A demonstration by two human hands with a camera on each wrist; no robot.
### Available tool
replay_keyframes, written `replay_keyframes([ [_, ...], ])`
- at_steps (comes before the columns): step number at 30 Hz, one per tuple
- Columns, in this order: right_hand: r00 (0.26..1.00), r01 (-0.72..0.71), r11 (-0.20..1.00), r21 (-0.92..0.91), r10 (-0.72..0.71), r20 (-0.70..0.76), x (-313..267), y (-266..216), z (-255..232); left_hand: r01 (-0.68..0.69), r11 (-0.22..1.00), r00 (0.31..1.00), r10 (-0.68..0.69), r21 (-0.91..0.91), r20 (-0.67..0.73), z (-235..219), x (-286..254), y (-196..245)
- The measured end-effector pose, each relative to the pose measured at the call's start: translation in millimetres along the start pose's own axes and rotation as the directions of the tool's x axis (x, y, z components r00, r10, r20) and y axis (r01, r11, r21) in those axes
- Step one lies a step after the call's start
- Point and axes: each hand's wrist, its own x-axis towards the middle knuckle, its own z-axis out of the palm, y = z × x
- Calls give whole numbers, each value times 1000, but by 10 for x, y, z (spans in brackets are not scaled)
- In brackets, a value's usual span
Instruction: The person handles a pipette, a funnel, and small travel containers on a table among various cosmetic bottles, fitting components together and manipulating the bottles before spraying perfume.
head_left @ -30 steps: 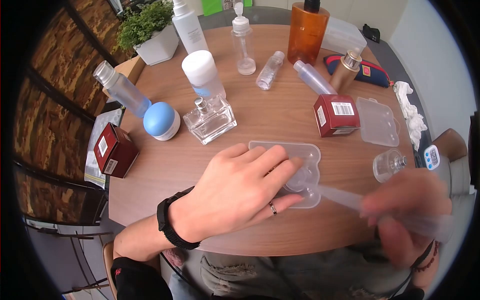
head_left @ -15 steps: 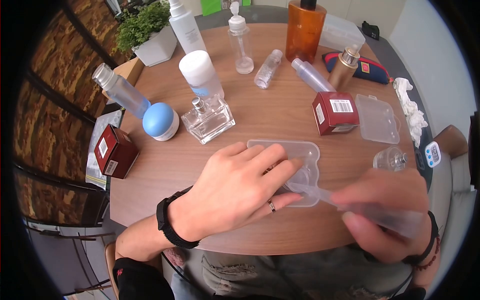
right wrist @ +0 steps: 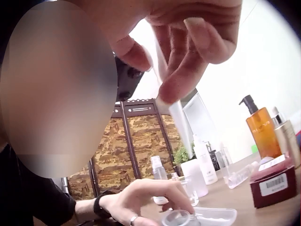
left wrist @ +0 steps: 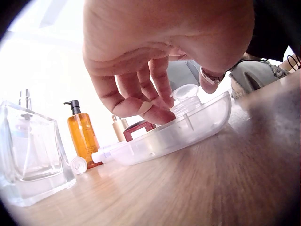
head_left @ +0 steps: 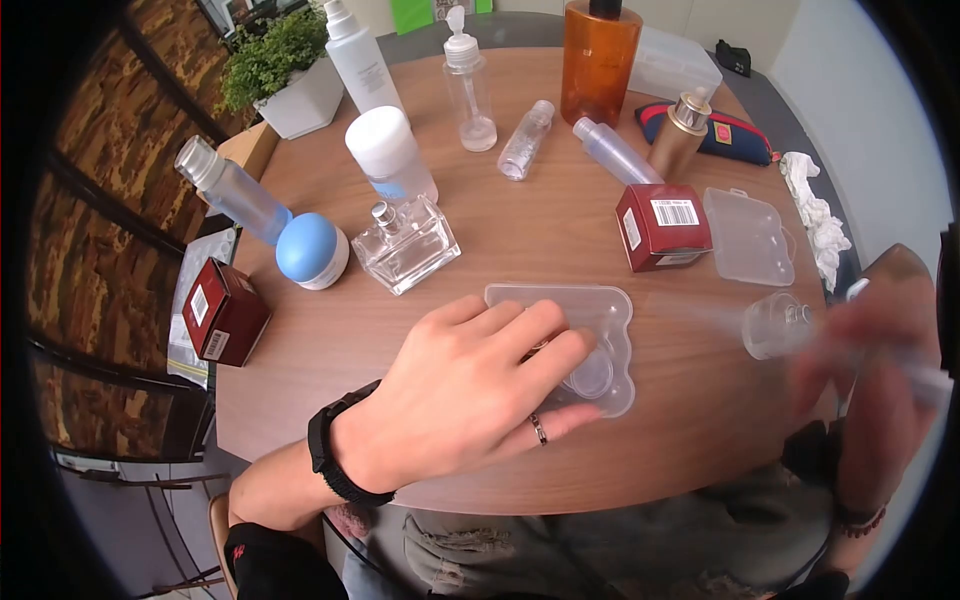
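My left hand (head_left: 470,385) rests over a clear plastic tray (head_left: 622,312) with a scalloped edge. Between its thumb and fingers it steadies a small clear round jar (head_left: 590,374), which the left wrist view shows standing in the tray with its rim (left wrist: 186,92) upward. Off to the right, my right hand (head_left: 865,345) is raised and blurred. Its fingers pinch a long, slim, translucent plastic stick (right wrist: 181,125) that tapers toward its tip. The stick is blurred in the head view, near a clear perfume bottle (head_left: 770,328).
A glass perfume bottle (head_left: 410,245), a blue-lidded jar (head_left: 311,250) and a red box (head_left: 225,310) stand left. Another red box (head_left: 664,225) and a clear case lid (head_left: 750,238) lie right. Behind are several bottles, including an amber one (head_left: 600,65), and a potted plant (head_left: 290,75).
The right hand first moved left, bringing the stick's tip to the small jar, then swung back up and right, away from the tray. The left hand has stayed in place.
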Motion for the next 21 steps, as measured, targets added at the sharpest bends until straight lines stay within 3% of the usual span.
replay_keyframes([
  [2, 954, -107, 994, -2, 102, -280, -37, 0, -68, -11, 1000, 1000, 11, 7, -12, 25, 13, 0],
  [3, 987, -159, 980, -121, 157, -27, 7, 67, -195, -23, 1000, 1000, 23, 4, -14, 18, 26, 13],
  [4, 986, -163, 979, -125, 160, -36, 1, 86, -202, -17, 1000, 1000, 17, 15, -2, 1, 29, 26],
  [6, 975, -209, 975, 76, 213, -56, 5, 166, -143, -5, 1000, 1000, 5, 28, 10, -4, 37, 19],
  [10, 991, -106, 993, -48, 102, -82, 18, 274, -107, -8, 1000, 1000, 8, 9, -15, 19, 21, 24],
  [12, 985, -166, 985, -41, 164, -62, 24, 242, -85, -21, 1000, 1000, 21, 8, -12, 19, 52, 28],
  [16, 967, -179, 980, 92, 192, -170, -73, 128, -146, -3, 1000, 1000, 4, 11, -22, 29, 16, 15],
  [18, 999, 12, 988, 152, -17, 33, -175, 139, -221, -9, 1000, 1000, 9, 12, -19, 25, 10, 12],
  [19, 960, 272, 935, 226, -279, -1, -118, 272, -77, -5, 1000, 1000, 5, 8, -29, 25, 16, 15],
  [20, 961, 271, 937, 223, -278, 0, -114, 227, -46, -3, 1000, 999, 3, 3, -40, 31, 24, 21],
  [21, 961, 246, 958, 149, -260, 89, -89, 146, 7, -4, 1000, 999, 4, 0, -44, 35, 26, 26],
])
